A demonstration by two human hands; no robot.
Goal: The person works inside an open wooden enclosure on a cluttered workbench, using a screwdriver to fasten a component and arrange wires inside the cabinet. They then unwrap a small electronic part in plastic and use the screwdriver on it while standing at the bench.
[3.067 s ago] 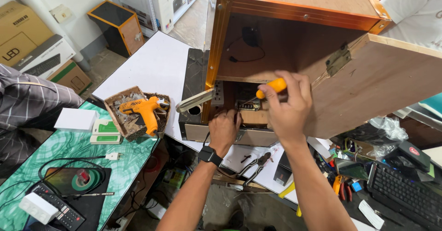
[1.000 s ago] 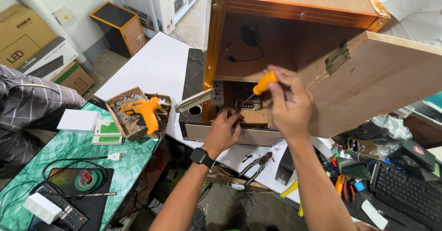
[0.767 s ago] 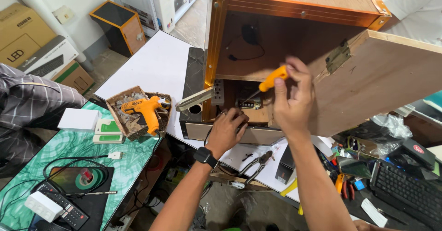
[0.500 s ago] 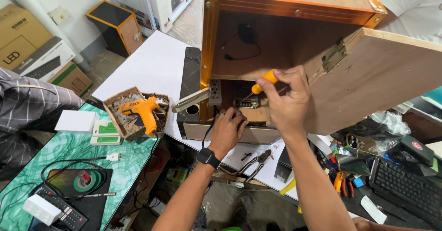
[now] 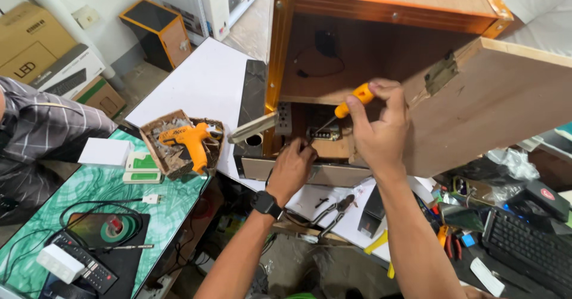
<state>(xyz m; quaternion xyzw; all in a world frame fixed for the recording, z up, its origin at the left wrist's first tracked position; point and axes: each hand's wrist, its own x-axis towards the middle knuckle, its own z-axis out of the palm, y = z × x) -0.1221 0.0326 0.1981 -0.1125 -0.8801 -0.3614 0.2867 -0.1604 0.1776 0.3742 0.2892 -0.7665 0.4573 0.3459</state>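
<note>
The right hand (image 5: 381, 135) is closed around the orange-handled screwdriver (image 5: 344, 107), its tip at a small panel (image 5: 323, 134) inside the wooden cabinet (image 5: 381, 43). The left hand (image 5: 292, 167) curls beside it (what it grips is hidden). A slipping tip could jab those fingers.

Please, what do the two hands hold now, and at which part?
The right hand holds an orange-handled screwdriver by its handle. The left hand rests at the cabinet's lower opening; whether it grips anything cannot be told.
</note>
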